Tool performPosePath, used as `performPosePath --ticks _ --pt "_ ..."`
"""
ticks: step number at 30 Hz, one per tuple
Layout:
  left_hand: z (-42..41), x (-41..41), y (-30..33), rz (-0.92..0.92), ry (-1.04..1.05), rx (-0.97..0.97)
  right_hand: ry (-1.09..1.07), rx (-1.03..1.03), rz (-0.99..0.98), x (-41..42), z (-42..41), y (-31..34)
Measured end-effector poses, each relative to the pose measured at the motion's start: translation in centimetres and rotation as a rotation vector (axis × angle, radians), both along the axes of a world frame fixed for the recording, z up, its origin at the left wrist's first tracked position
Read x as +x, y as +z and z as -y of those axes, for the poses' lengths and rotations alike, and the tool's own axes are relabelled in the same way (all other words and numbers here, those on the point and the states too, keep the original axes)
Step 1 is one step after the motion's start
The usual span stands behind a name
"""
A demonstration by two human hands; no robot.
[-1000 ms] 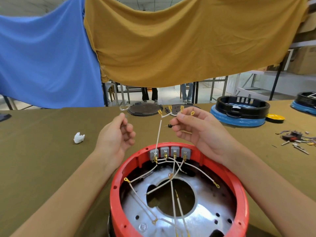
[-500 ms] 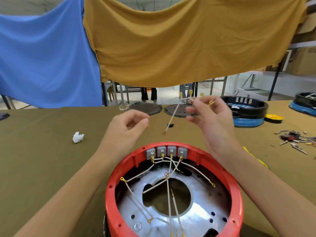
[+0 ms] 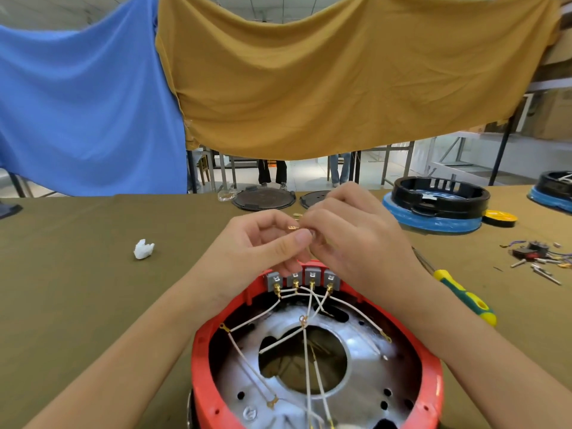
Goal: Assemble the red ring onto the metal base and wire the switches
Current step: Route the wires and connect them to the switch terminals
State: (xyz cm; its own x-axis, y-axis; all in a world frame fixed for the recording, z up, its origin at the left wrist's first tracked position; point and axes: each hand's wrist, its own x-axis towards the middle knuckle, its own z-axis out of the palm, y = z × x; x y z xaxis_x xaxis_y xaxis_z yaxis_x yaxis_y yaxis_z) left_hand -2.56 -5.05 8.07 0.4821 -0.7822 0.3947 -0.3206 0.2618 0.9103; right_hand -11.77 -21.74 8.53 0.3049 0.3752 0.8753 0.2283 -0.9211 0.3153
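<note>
The red ring (image 3: 202,360) sits around the shiny metal base (image 3: 349,394) at the bottom centre. Several grey switches (image 3: 301,278) line its far inner wall, with white wires (image 3: 309,345) running from their brass terminals across the base. Just above the switches my left hand (image 3: 257,243) and my right hand (image 3: 349,230) meet. Both pinch the same small wire with brass terminals (image 3: 292,227) between fingertips. Most of that wire is hidden by my fingers.
A green-and-yellow screwdriver (image 3: 464,297) lies right of the ring. Loose screws and small parts (image 3: 538,258) are scattered at far right. A black ring on a blue base (image 3: 433,209), a yellow disc (image 3: 500,217), two dark round lids (image 3: 263,199) and a white crumpled scrap (image 3: 143,249) lie on the olive table.
My hands have come together and lowered toward the switches. The loose wire, earlier held up by my right hand alone, is now pinched by both hands.
</note>
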Motion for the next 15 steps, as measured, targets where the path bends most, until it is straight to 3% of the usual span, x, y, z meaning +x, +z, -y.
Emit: performPosePath --ticks 5,8,12,15 --pt "-0.1 0.4 0.0 -0.146 -0.068 -0.025 -0.002 0.074 0.055 0.0 0.2 0.0" --pt "-0.3 1.2 0.0 -0.177 0.022 -0.033 -0.060 0.271 0.014 -0.2 0.4 0.1" --pt "-1.0 2.2 0.0 -0.106 0.118 -0.012 0.002 0.671 -0.302 -0.3 0.2 0.1" --pt "-1.3 2.7 -0.1 -0.071 0.164 -0.008 0.193 0.930 -0.517 -0.3 0.0 0.2"
